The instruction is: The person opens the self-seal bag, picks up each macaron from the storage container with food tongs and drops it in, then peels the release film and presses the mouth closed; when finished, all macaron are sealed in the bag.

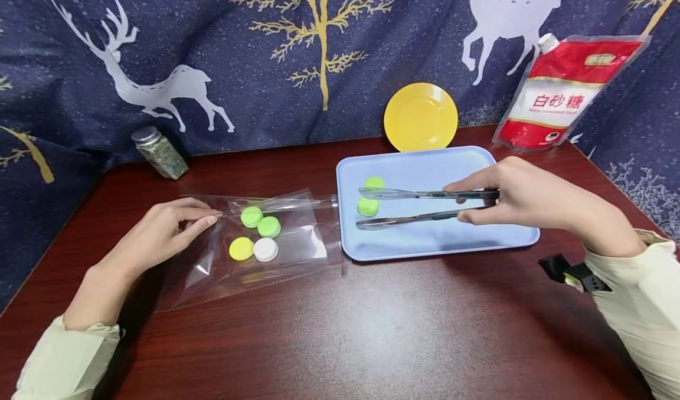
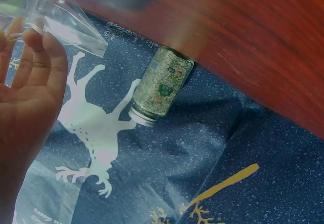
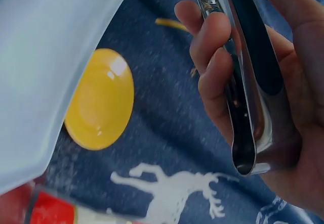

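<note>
My left hand [image 1: 162,232] pinches a clear plastic bag [image 1: 289,264] at its left part, thumb against fingers. Inside the bag lie two green macarons [image 1: 269,227], a yellow macaron [image 1: 241,248] and a white macaron [image 1: 265,249]. The bag's right end meets the left rim of a light blue tray [image 1: 425,243]. My right hand [image 1: 523,193] grips metal tongs [image 1: 395,194] over that tray, their two arms spread. Two more green macarons [image 1: 368,206] sit near the tray's left side, between the tong tips in the head view. In the right wrist view, fingers wrap the tongs' handle [image 3: 258,57].
Behind the tray a yellow plate [image 1: 421,117] leans against the patterned blue cloth [image 1: 265,93]. A red and white sugar pouch [image 1: 568,93] stands at the back right. A glass jar of dried herbs [image 1: 162,154] tilts at the back left of the dark wooden table [image 1: 329,335].
</note>
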Demonstrator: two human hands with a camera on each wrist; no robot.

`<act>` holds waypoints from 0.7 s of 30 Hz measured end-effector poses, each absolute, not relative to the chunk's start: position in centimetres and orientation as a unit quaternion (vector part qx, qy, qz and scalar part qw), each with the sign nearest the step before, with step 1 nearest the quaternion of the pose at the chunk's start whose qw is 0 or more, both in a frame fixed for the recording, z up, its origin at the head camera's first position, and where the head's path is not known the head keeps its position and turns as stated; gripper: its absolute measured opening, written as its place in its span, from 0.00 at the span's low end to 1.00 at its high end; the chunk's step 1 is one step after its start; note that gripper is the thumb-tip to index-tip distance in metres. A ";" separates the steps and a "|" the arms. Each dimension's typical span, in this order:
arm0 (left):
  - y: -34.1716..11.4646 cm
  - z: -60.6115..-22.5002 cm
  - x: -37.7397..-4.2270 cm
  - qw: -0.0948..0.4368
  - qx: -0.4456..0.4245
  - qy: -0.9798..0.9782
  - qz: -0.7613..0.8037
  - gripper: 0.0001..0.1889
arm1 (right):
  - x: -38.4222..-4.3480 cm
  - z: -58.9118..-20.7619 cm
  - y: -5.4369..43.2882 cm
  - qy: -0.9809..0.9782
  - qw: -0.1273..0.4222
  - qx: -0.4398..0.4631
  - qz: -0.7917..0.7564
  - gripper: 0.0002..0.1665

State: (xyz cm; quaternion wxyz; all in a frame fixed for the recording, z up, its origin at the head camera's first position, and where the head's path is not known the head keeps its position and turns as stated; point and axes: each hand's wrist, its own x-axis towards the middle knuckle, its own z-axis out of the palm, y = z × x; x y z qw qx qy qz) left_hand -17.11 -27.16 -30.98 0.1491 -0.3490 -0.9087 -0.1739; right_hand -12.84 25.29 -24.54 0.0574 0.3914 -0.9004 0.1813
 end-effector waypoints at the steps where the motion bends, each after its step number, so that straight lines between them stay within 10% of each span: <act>1: -27.1 -31.0 -17.1 0.149 -0.351 -0.908 -0.175 0.07 | -12.8 -24.7 25.6 -0.902 0.059 0.388 0.182 0.22; 21: -27.1 -31.0 -17.1 0.146 -0.345 -0.910 -0.176 0.08 | -13.9 -26.5 25.7 -0.899 0.082 0.398 0.165 0.22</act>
